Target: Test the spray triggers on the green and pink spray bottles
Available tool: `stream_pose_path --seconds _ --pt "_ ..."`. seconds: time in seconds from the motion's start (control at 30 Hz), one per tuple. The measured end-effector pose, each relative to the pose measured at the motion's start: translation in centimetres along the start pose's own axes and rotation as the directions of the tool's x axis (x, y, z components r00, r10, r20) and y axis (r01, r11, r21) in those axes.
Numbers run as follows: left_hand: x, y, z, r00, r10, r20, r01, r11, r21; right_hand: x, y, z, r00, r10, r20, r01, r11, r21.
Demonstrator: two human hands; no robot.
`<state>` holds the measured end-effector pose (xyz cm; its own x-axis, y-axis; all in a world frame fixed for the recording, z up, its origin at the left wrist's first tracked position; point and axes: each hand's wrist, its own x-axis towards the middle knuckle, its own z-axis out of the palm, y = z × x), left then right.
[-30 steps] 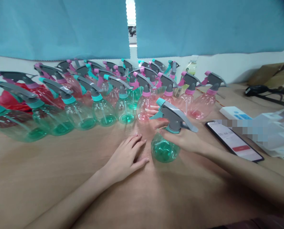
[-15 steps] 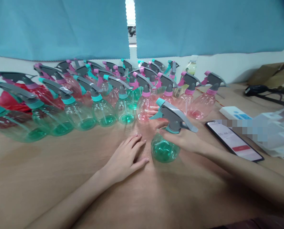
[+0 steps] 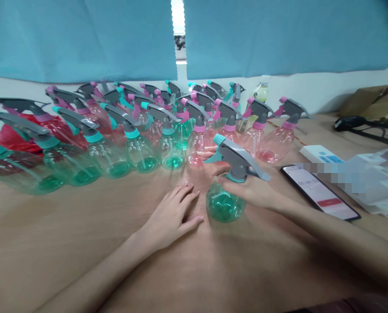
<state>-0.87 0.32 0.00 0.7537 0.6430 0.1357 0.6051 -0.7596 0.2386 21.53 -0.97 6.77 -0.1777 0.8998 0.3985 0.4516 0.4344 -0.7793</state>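
Observation:
In the head view, a green spray bottle [image 3: 225, 203] with a grey and turquoise trigger head stands upright on the wooden table [image 3: 167, 278]. My right hand [image 3: 257, 189] wraps round its upper body from behind, just below the collar. The thumb lies across the front, and some fingertips show beyond the trigger on the left. Palm down on the table, my left hand [image 3: 171, 215] rests to the left of this bottle with its fingers spread, touching no bottle. Beyond it stand turquoise-collared green bottles [image 3: 172, 150] and pink-collared pink bottles [image 3: 198, 148].
Several rows of spray bottles fill the back of the table. To the right lie a phone [image 3: 320, 193] with a lit timer screen, a white and clear plastic package [image 3: 373, 178], black-framed glasses [image 3: 353, 124] and a cardboard box [image 3: 369, 102]. A blue curtain [image 3: 83, 39] hangs behind.

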Motion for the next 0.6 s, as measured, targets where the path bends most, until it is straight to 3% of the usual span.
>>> stream_pose_path --seconds 0.6 --pt "0.01 0.00 0.02 1.000 0.008 -0.010 -0.008 1.000 -0.010 0.15 -0.11 -0.23 1.000 -0.020 0.007 0.021 0.993 -0.112"
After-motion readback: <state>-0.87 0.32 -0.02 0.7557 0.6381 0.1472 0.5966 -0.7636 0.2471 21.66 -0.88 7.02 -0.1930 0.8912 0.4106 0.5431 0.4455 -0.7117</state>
